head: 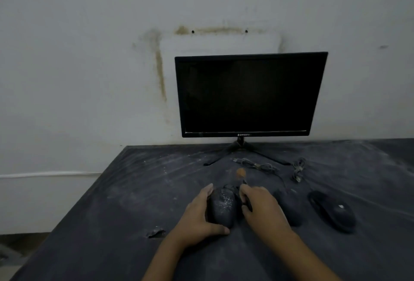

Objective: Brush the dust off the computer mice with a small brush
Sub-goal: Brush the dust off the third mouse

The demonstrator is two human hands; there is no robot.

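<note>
A black monitor [248,95], its screen dark, stands on a thin splayed foot at the far edge of the desk [116,191], against a pale wall [89,56] marked with brown stains. The desk top is dark and streaked with grey dust, and a small torn patch [155,233] shows near its left side. Two loose cables [257,165] lie bunched in front of the monitor's foot, one of them further to the right.

Three black mice sit in a row at the near middle. The dusty mouse [221,209] is the leftmost, its back speckled with pale grit. The left hand [199,218] grips it, fingers along its left flank and thumb curled at its near end. Just right of it, the right hand [264,209] pinches the dark handle of the brush [241,172], whose orange-brown tuft, blurred, points away just beyond the mouse's far end. This hand partly covers the second mouse [290,208], dull with dust. The third mouse [333,212] lies apart on the right, darker and glossier.
</note>
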